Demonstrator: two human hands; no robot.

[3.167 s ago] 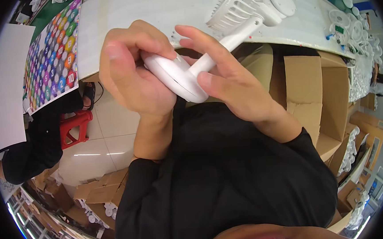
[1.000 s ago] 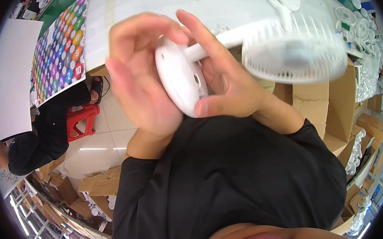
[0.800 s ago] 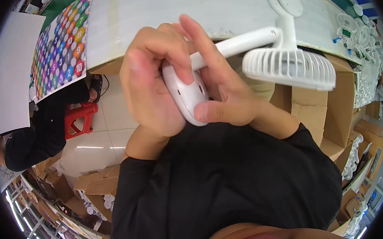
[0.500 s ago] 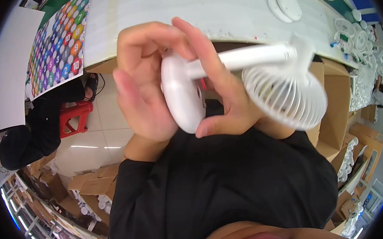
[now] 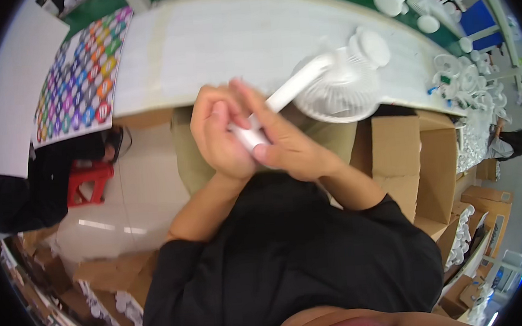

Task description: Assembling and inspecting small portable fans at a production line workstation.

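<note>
White fan (image 5: pixel 334 82) gripped at its base by left hand (image 5: pixel 220 135) and right hand (image 5: pixel 287 146), both closed round it. Held over the table (image 5: pixel 216 42) edge; grille blurred, apparently facing down.

The small white plastic fan (image 5: pixel 334 85) looks smooth and faintly glossy — its grille (blurred) too. The long white table (image 5: pixel 228 44) is matt; brown cardboard boxes (image 5: pixel 421 164) look dull and papery — black cloth sleeves (image 5: pixel 232 268) soft.
</note>
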